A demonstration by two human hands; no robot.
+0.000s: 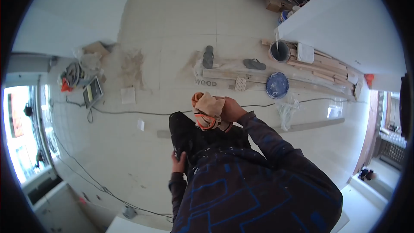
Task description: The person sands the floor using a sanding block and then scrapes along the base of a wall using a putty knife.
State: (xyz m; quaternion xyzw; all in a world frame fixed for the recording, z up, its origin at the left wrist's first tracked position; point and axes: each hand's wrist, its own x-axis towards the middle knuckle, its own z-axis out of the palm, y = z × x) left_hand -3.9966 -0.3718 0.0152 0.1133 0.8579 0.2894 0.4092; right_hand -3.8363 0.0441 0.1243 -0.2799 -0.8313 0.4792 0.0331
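Head cam: right hand [233,110] has its grip pinching a crumpled tan-and-orange bundle [210,105], cloth I think, above the black trousers [181,130]. Left hand [178,162] is by the leg, can't tell its grip. Looks like a holding step; next move calls for keeping folds gathered.

Single head-worn camera, wide fisheye view, corners dark and rounded; faces steeply down and forward; wearer's dark top [267,190] close below, filling lower middle; right hand [233,109] near centre; floor [185,21] farther off, white wall [340,21] upper right
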